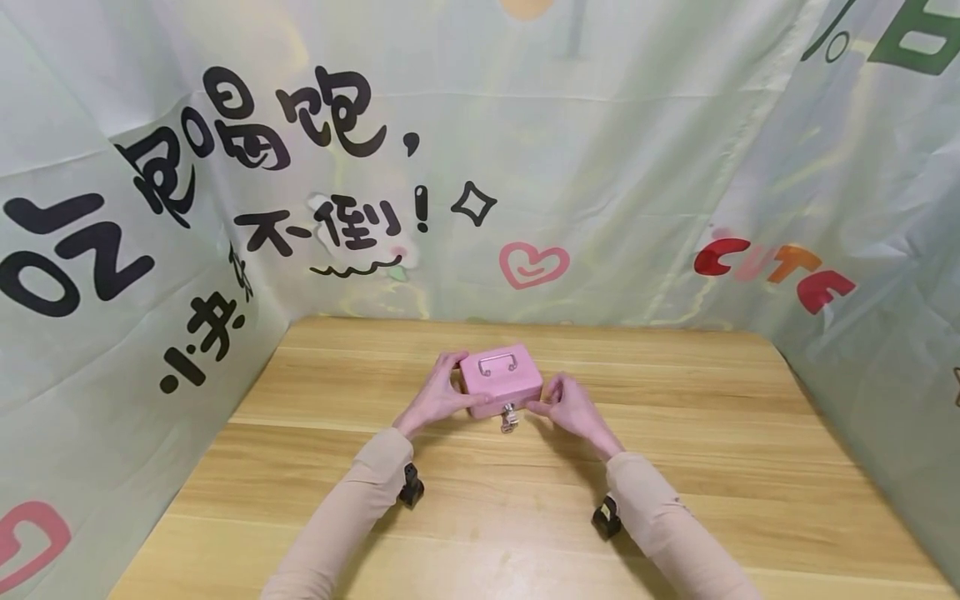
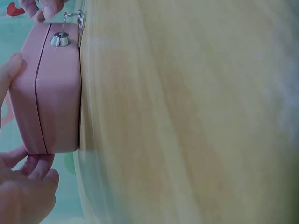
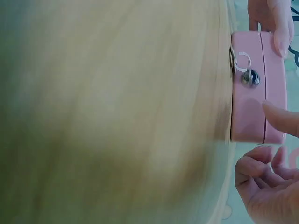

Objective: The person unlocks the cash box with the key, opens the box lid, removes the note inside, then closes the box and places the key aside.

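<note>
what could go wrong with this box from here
The pink rectangular box might twist if nudged: the left hand grips one end, while the right hand isn't clearly bracing the other. The silvery metal keys, hanging at its round silvery lock, could get knocked.

3 views (2 close, sideways) share box [image 1: 501, 383].

And there they were, left sleeve [image 1: 330, 521] and right sleeve [image 1: 667, 525], long, pale pinkish beige, softly creased! Past the cuffs, left hand [image 1: 437, 392] and right hand [image 1: 576, 410] were bare, while a blocky black left wrist device [image 1: 411, 487] matched its right-side twin [image 1: 607, 517]!
</note>
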A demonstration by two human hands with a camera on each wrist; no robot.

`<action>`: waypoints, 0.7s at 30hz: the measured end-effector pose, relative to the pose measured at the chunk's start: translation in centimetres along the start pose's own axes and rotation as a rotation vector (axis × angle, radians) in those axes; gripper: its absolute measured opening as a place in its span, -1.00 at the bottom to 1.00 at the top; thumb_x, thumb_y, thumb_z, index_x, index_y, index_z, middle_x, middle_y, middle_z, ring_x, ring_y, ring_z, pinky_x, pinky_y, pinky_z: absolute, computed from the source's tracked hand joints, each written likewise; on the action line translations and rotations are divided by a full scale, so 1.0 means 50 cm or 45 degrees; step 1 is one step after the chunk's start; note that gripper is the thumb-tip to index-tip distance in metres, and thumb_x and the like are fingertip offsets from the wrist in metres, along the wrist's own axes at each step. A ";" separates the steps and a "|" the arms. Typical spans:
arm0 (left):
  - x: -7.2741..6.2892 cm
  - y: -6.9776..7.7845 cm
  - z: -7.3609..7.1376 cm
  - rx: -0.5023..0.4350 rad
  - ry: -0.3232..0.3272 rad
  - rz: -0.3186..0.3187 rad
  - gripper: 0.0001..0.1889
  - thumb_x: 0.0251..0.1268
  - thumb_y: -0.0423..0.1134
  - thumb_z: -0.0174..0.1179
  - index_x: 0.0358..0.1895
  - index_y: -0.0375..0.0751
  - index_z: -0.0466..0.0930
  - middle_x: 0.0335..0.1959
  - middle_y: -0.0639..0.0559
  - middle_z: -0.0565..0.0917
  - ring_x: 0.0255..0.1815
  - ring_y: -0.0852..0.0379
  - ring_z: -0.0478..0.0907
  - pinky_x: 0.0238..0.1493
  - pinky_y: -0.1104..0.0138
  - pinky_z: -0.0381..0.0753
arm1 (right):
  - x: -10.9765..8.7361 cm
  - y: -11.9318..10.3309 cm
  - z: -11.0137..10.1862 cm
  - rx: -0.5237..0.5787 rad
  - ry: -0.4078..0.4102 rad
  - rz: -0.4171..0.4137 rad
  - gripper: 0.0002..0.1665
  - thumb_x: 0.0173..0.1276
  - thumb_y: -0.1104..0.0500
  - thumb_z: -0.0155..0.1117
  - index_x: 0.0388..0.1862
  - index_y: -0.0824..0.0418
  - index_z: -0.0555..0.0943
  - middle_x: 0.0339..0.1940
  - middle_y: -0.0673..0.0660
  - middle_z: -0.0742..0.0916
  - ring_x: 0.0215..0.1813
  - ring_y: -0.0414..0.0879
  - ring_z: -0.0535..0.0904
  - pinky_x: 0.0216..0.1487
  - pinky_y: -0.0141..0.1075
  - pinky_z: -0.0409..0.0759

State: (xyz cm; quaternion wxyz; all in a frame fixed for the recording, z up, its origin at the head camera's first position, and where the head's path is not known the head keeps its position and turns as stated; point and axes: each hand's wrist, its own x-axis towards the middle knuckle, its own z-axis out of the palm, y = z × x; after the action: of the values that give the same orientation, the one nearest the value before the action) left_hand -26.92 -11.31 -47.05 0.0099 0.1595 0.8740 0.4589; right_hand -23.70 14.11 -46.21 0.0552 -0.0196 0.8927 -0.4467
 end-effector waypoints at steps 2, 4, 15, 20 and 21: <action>0.000 -0.002 -0.002 -0.008 -0.012 0.015 0.03 -0.03 -0.06 0.58 0.49 -0.35 0.22 0.37 -0.26 0.38 0.39 -0.21 0.39 0.52 -0.13 0.39 | 0.003 0.003 -0.002 0.017 0.011 -0.041 -0.47 0.18 0.18 0.52 -0.03 0.31 0.41 -0.30 0.13 0.58 -0.28 -0.08 0.48 -0.28 -0.36 0.53; 0.001 -0.004 -0.005 -0.013 -0.028 0.032 0.02 -0.03 -0.08 0.58 0.49 -0.37 0.23 0.38 -0.28 0.37 0.41 -0.22 0.38 0.53 -0.13 0.37 | 0.005 0.005 -0.003 0.057 0.016 -0.084 -0.34 0.15 0.20 0.54 0.11 0.34 0.38 -0.16 0.22 0.60 -0.15 0.00 0.54 -0.11 -0.26 0.62; 0.003 -0.016 -0.016 -0.069 -0.172 0.071 0.05 0.03 -0.09 0.55 0.55 -0.34 0.14 0.47 -0.31 0.34 0.54 -0.24 0.28 0.63 -0.06 0.22 | 0.009 0.009 -0.003 0.306 -0.161 -0.242 0.01 0.11 0.47 0.45 0.48 0.45 0.14 0.50 0.52 0.32 0.51 0.44 0.29 0.52 0.15 0.39; 0.002 -0.019 -0.015 -0.220 -0.247 0.083 0.06 0.09 -0.21 0.51 0.57 -0.41 0.01 0.58 -0.36 0.18 0.60 -0.23 0.18 0.64 0.07 0.18 | 0.010 0.021 -0.008 0.376 -0.244 -0.337 0.11 0.05 0.55 0.40 0.53 0.50 0.04 0.57 0.53 0.20 0.59 0.44 0.12 0.59 0.17 0.22; 0.000 -0.019 -0.015 -0.253 -0.260 0.082 0.06 0.10 -0.24 0.50 0.58 -0.42 -0.01 0.59 -0.36 0.15 0.61 -0.23 0.15 0.64 0.07 0.17 | 0.010 0.024 -0.009 0.383 -0.263 -0.359 0.12 0.05 0.55 0.39 0.54 0.51 0.01 0.57 0.54 0.18 0.59 0.45 0.09 0.59 0.18 0.19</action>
State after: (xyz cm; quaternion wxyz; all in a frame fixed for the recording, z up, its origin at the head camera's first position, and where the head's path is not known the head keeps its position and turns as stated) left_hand -27.31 -12.41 -47.39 0.0998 0.2315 0.8132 0.5246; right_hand -24.25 15.16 -46.93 0.0855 -0.1811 0.7942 -0.5737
